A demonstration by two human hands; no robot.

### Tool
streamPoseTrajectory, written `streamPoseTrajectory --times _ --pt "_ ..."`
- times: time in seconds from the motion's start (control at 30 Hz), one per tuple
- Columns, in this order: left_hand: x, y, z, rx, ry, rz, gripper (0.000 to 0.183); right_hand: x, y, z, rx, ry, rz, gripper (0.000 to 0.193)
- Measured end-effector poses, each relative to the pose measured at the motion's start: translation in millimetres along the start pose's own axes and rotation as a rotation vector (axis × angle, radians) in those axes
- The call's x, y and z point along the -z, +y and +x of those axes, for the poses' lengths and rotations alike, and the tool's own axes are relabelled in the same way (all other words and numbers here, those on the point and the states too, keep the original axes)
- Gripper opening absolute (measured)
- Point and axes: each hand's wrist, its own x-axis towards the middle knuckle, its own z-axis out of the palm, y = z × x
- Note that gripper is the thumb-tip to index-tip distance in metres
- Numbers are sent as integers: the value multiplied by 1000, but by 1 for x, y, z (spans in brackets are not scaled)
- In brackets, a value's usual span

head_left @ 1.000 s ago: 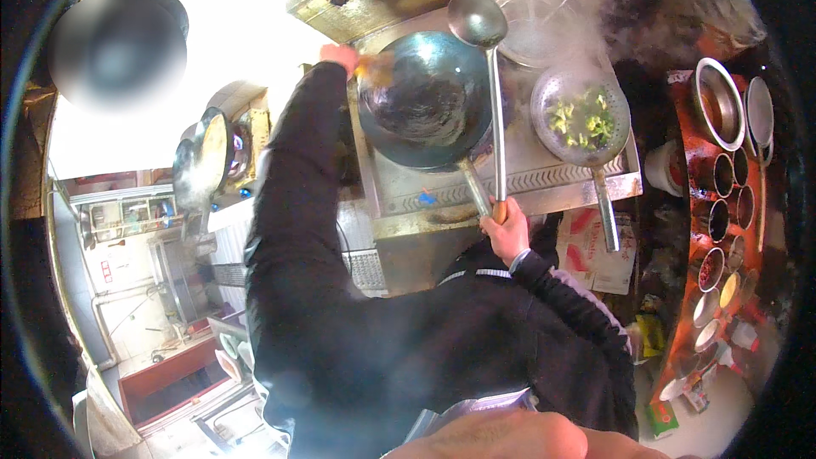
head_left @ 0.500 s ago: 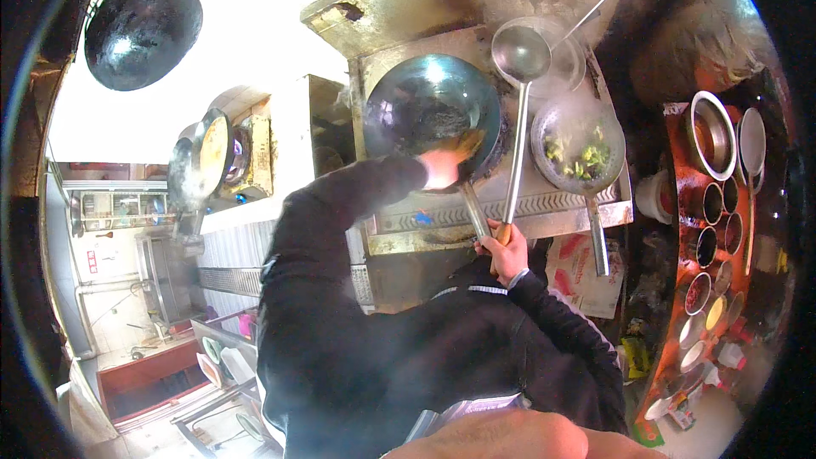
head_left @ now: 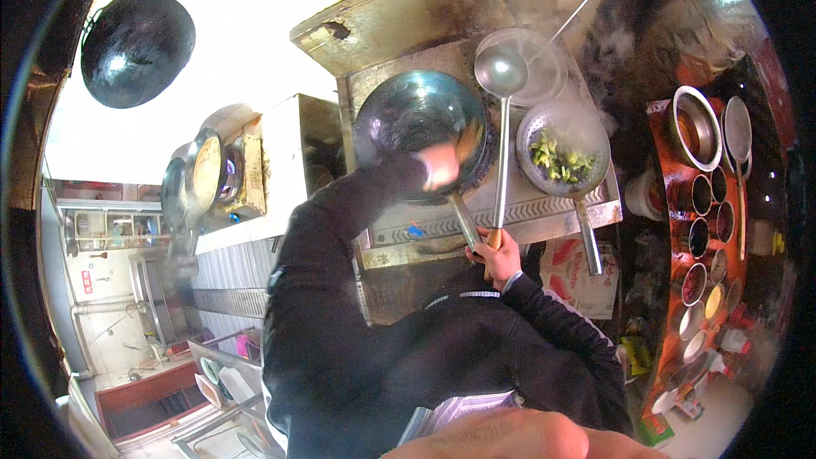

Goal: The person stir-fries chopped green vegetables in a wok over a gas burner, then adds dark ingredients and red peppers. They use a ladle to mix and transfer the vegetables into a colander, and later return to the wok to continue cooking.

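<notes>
A dark wok [head_left: 391, 115] sits on the stove, its metal handle [head_left: 464, 219] pointing toward me. Over the wok's near right side is my left hand [head_left: 439, 167], smeared by motion and seemingly closed. A brownish streak [head_left: 470, 143] runs from it into the wok; I cannot make out what it is. My right hand [head_left: 501, 257] grips the wooden handle end of a long ladle [head_left: 501, 153], its fingers against the wok's handle end. The ladle's bowl rests over a clear-looking round basin [head_left: 544, 68] at the back. A perforated long-handled strainer [head_left: 586, 187] with steaming green vegetables [head_left: 561, 161] lies to the right.
A reddish counter [head_left: 661, 161] on the right holds a steel pot [head_left: 697, 129], a long-handled skimmer [head_left: 738, 132] and several seasoning containers [head_left: 694, 285]. Another burner with pans [head_left: 206, 172] is at left. A black wok [head_left: 136, 49] hangs upper left. A metal splash guard [head_left: 433, 13] stands behind the stove.
The whole view has shifted slightly. My left hand stays over the wok, still blurred, and my right hand keeps hold of the ladle. Steam over the vegetables has thinned.
</notes>
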Motion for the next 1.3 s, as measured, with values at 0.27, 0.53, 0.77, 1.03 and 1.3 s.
streamPoseTrajectory --times 0.27,0.53,0.77,1.03,1.3 --pt "-29 14 -74 456 -120 2 32 -1 -5 -3 -32 0 -12 40" --pt "-1 -7 -24 488 -196 -111 25 10 -8 -3 -7 24 -81 32" --pt "-49 60 -145 755 403 -741 33 71 -71 -12 105 15 -221 17" --pt "-189 183 -203 1423 801 -814 67 180 -108 -56 108 63 -397 15" --pt "-124 206 -36 970 1094 -2284 40 233 -134 -63 137 75 -482 15"
